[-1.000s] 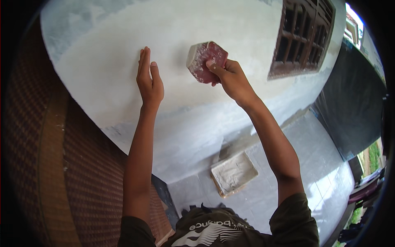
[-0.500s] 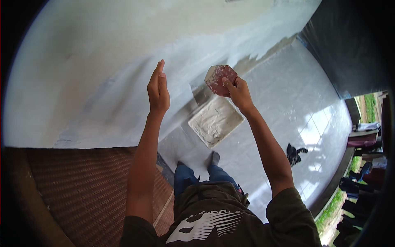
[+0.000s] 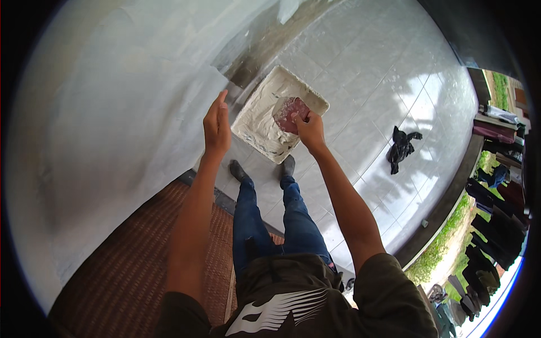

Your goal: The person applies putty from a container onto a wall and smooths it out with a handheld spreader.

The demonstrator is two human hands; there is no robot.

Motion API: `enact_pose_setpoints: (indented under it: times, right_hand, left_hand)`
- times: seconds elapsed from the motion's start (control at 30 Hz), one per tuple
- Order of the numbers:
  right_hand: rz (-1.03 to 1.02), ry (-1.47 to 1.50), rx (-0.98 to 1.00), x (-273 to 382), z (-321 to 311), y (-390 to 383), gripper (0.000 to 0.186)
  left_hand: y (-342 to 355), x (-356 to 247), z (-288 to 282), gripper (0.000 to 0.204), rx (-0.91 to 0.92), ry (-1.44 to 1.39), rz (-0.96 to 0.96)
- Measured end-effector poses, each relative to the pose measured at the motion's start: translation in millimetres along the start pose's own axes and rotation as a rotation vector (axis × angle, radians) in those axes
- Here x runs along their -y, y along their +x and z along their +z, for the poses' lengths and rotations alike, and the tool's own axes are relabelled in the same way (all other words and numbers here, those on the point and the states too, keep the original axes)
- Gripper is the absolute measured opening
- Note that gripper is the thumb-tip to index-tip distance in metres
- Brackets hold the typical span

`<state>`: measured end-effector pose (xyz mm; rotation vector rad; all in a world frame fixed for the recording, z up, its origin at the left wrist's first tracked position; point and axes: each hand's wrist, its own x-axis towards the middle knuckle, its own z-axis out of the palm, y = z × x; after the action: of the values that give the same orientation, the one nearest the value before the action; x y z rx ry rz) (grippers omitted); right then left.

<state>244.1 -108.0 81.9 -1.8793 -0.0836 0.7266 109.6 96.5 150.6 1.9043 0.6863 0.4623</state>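
Her right hand point(image 3: 309, 129) pinched a reddish sponge point(image 3: 291, 114) directly above the plaster tray point(image 3: 256, 121), while the left hand point(image 3: 216, 125) hovered flat, holding nothing.

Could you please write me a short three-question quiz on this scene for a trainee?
1. True or false: the left hand grips the reddish pad.
2. What does the right hand hold the pad over?
A. the white tray of paste
B. the dark rag
C. the brown mat
3. Fill in: the left hand is open, empty and raised beside the pale ____.

Key: 1 false; 2 A; 3 wall.
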Motion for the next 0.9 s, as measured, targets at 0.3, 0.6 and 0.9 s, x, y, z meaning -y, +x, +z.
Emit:
enact_pose_setpoints:
  times: [0.3, 0.6, 0.9]
  right_hand:
    - [0.082, -0.287, -0.237, -95, 81, 65, 0.031]
    - [0.121, -0.330, -0.392, -121, 114, 143, 0.031]
    - [0.118, -0.157, -0.380, -151, 115, 160, 0.031]
  left_hand:
    - [-1, 107, 11, 0.046, 0.077, -0.017, -0.088]
    - [-3, 152, 13, 0.047, 0.140, -0.023, -0.151]
    - [-13, 173, 8, 0.047, 0.155, -0.039, -0.137]
